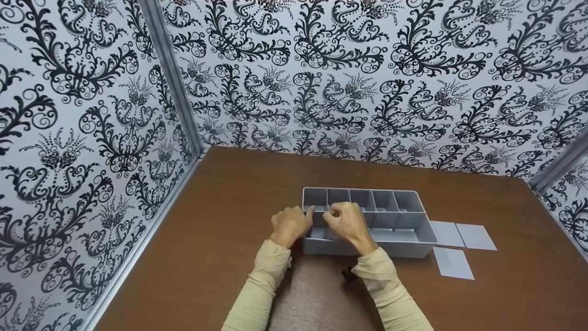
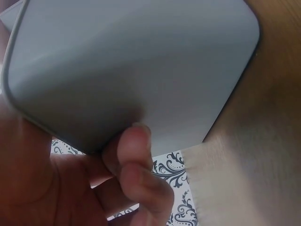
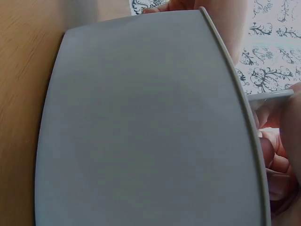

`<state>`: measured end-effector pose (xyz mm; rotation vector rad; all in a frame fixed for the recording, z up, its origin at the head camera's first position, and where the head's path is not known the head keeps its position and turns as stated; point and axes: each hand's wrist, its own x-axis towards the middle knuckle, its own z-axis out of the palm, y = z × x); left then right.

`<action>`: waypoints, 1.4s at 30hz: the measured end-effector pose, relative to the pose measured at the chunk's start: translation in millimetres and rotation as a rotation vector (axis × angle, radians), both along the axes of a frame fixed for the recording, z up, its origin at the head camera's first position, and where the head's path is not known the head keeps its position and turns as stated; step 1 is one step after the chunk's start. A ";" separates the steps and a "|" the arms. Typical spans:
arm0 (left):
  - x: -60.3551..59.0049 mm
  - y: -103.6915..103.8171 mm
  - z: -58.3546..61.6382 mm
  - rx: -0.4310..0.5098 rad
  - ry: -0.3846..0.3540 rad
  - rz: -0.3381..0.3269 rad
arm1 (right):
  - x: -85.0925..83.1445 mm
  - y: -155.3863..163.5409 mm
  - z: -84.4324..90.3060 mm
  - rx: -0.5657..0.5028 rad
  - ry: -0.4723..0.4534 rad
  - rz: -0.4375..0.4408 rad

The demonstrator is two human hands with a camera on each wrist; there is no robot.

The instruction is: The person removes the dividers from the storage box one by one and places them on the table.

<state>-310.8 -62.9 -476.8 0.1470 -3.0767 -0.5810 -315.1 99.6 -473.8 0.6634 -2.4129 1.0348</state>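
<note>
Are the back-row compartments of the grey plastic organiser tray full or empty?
Empty: the grey plastic organiser tray shows bare grey floors in its back-row compartments. Both hands hide part of the front.

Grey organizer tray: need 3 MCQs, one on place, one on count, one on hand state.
1. Where do the loose grey panels lie?
A. inside the tray
B. on the table, right of the tray
C. against the wall

2. How many loose panels?
A. one
B. three
C. five

3. What are the left hand and the right hand doing?
A. resting flat on the table
B. working at the left end of the organizer tray
C. holding a loose panel

Key: B, they lie flat beside its right end; B, three show; B, both are over its left compartments.
</note>
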 end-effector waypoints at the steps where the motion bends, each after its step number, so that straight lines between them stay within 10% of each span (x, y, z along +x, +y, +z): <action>1: -0.2 0.3 -0.4 0.002 -0.001 -0.004 | 0.0 0.4 0.4 0.003 0.001 -0.003; 22: 1.5 8.0 -1.7 0.019 -0.017 -0.030 | 6.1 5.5 70.5 -0.074 0.002 -0.014; 42: 2.3 2.5 0.8 0.004 0.040 0.007 | 16.5 38.2 84.1 -0.021 -0.080 -0.097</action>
